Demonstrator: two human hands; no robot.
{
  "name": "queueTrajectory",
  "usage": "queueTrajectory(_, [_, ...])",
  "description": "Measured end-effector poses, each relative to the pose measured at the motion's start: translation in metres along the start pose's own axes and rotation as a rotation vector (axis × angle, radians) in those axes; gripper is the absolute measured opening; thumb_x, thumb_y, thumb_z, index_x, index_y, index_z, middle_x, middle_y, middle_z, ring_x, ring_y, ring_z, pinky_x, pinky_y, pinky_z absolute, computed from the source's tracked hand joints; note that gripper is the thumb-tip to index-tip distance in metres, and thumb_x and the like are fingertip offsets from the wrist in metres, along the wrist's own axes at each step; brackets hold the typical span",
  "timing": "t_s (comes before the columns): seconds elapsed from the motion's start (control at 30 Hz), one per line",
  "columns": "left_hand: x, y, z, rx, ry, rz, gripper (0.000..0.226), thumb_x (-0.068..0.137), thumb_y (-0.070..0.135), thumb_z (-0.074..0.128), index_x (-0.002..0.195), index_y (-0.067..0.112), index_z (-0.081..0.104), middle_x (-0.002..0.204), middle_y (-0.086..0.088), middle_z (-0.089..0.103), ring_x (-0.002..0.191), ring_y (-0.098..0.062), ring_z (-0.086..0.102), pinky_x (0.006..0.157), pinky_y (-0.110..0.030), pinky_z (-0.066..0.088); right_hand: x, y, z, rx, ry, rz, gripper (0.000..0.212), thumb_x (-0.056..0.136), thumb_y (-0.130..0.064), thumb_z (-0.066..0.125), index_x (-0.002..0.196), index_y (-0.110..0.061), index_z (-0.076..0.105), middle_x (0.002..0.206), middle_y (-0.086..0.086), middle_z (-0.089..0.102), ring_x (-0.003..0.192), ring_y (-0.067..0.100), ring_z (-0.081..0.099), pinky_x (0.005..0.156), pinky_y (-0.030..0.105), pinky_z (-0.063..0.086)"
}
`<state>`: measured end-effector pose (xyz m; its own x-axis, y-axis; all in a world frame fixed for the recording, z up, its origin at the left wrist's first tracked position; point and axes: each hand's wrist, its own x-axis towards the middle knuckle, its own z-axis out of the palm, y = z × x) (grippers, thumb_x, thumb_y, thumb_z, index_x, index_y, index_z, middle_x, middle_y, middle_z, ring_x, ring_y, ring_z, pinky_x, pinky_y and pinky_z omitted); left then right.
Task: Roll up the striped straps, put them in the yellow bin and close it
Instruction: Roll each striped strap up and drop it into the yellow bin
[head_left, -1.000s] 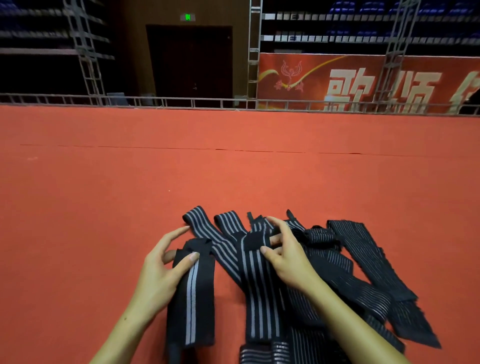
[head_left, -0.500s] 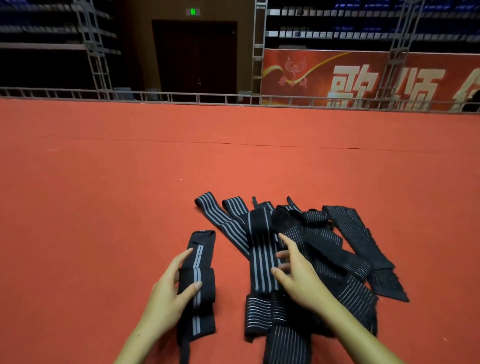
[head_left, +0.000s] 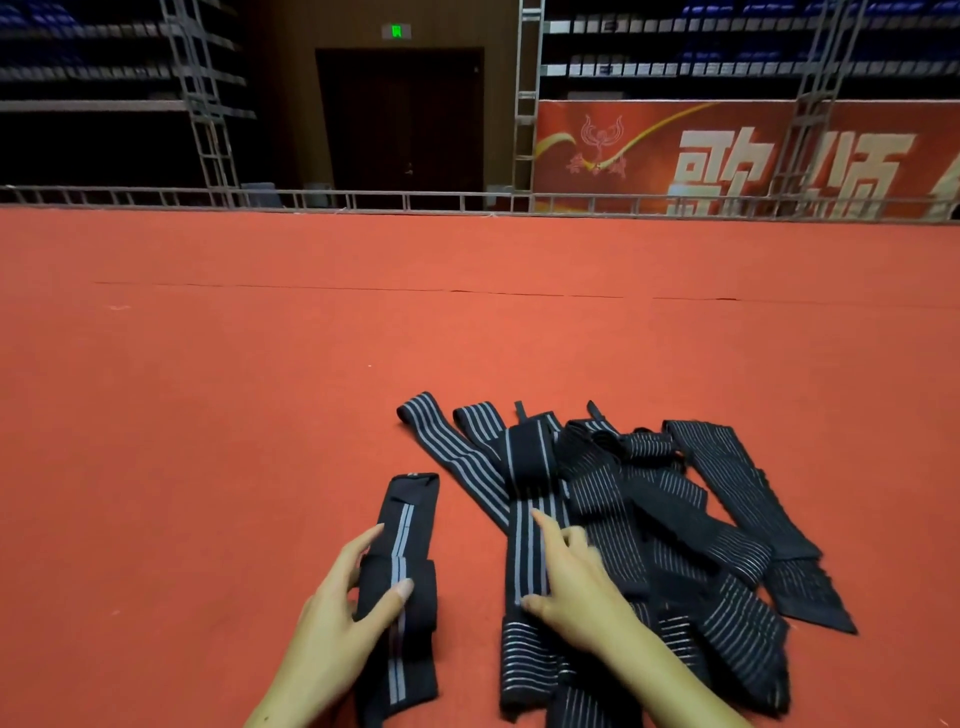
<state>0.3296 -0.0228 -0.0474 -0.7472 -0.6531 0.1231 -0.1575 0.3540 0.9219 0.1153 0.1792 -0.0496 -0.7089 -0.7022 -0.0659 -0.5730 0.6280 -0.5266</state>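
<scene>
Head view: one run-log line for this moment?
left hand grips separate black strap with grey centre stripe | right hand rests on pile of black striped straps | orange carpet | yellow bin not visible

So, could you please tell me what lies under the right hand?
The right hand rests on a flat striped strap in the pile. Further straps overlap beneath it; the carpet below is covered.
</scene>
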Motion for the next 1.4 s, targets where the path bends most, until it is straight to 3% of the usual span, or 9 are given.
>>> queueTrajectory(0.1, [-0.006, 0.001, -0.002, -0.020, -0.027, -0.013, 0.076, 0.081, 0.049, 0.089, 0.145, 0.059, 0.049, 0.130, 0.032, 0.069, 0.117, 0.002, 0.070, 0.103, -0.035, 0.057, 0.005, 0.003, 0.005, 0.023, 0.000, 0.051, 0.108, 0.091, -0.028, 0.084, 0.168, -0.033, 0.008, 0.141, 0.002, 0.029, 0.129, 0.025, 0.041, 0.112, 0.042, 0.046])
queueTrajectory(0.23, [-0.013, 0.003, -0.003, 0.006, -0.055, 0.017, 0.088, 0.076, 0.042, 0.096, 0.147, 0.057, 0.047, 0.133, 0.043, 0.060, 0.119, 0.007, 0.067, 0.101, -0.026, 0.055, 0.009, -0.009, 0.015, 0.324, 0.034, -0.026, 0.099, 0.084, -0.002, 0.082, 0.154, -0.047, 0.029, 0.132, 0.002, 0.039, 0.101, 0.010, 0.056, 0.100, 0.028, 0.056])
queueTrajectory(0.43, [-0.008, 0.009, -0.010, -0.085, -0.013, 0.071, 0.081, 0.090, 0.001, 0.083, 0.148, 0.051, 0.054, 0.129, 0.015, 0.075, 0.116, -0.015, 0.076, 0.097, -0.029, 0.061, 0.011, -0.060, -0.011, 0.667, 0.169, -0.187, 0.085, 0.085, 0.003, 0.084, 0.147, -0.045, 0.049, 0.137, -0.001, 0.052, 0.101, 0.012, 0.065, 0.079, 0.019, 0.055])
queueTrajectory(0.57, [0.001, 0.021, -0.013, -0.165, 0.122, 0.123, 0.074, 0.092, -0.007, 0.077, 0.149, 0.036, 0.057, 0.125, 0.003, 0.078, 0.112, -0.014, 0.077, 0.094, -0.026, 0.061, -0.006, -0.076, -0.033, 0.878, 0.127, -0.253, 0.081, 0.084, 0.006, 0.085, 0.145, -0.039, 0.057, 0.137, 0.001, 0.059, 0.099, 0.010, 0.069, 0.088, 0.032, 0.060])
queueTrajectory(0.7, [0.011, 0.017, -0.014, -0.177, 0.084, 0.078, 0.064, 0.094, -0.011, 0.073, 0.145, 0.026, 0.059, 0.119, -0.008, 0.078, 0.101, -0.018, 0.080, 0.082, -0.021, 0.062, -0.026, -0.066, -0.025, 0.888, 0.058, -0.236, 0.077, 0.083, 0.007, 0.084, 0.142, -0.036, 0.061, 0.136, 0.006, 0.061, 0.100, 0.013, 0.069, 0.093, 0.036, 0.061])
queueTrajectory(0.87, [0.005, 0.011, -0.009, -0.118, 0.026, 0.032, 0.061, 0.096, -0.010, 0.071, 0.142, 0.028, 0.060, 0.131, -0.004, 0.073, 0.115, -0.019, 0.075, 0.087, -0.016, 0.059, -0.040, -0.052, -0.011, 0.815, 0.037, -0.166, 0.075, 0.086, 0.011, 0.079, 0.143, -0.034, 0.060, 0.136, 0.004, 0.058, 0.102, 0.013, 0.068, 0.090, 0.031, 0.062])
queueTrajectory(1.07, [0.001, 0.020, -0.013, -0.138, 0.028, 0.033, 0.062, 0.096, -0.008, 0.072, 0.142, 0.032, 0.060, 0.124, -0.003, 0.077, 0.105, -0.019, 0.080, 0.084, -0.022, 0.062, -0.044, -0.051, -0.007, 0.502, 0.043, -0.233, 0.085, 0.085, 0.006, 0.067, 0.145, -0.051, 0.049, 0.138, -0.012, 0.051, 0.113, 0.004, 0.062, 0.082, 0.023, 0.055])
queueTrajectory(1.27, [-0.001, 0.023, 0.000, -0.118, -0.023, 0.056, 0.063, 0.095, -0.001, 0.077, 0.141, 0.039, 0.061, 0.118, 0.001, 0.079, 0.106, -0.023, 0.077, 0.094, -0.042, 0.063, -0.053, -0.066, -0.003, 0.376, 0.002, -0.310, 0.092, 0.086, 0.006, 0.060, 0.157, -0.049, 0.037, 0.142, -0.015, 0.042, 0.121, -0.003, 0.052, 0.084, 0.016, 0.049])
queueTrajectory(1.4, [-0.004, 0.032, 0.017, -0.144, -0.069, 0.069, 0.064, 0.088, 0.024, 0.076, 0.140, 0.054, 0.055, 0.111, -0.007, 0.079, 0.090, -0.035, 0.074, 0.088, -0.054, 0.062, -0.059, -0.078, 0.009, 0.405, -0.003, -0.370, 0.105, 0.087, 0.007, 0.058, 0.167, -0.044, 0.015, 0.143, -0.007, 0.034, 0.116, 0.005, 0.055, 0.086, 0.015, 0.050])
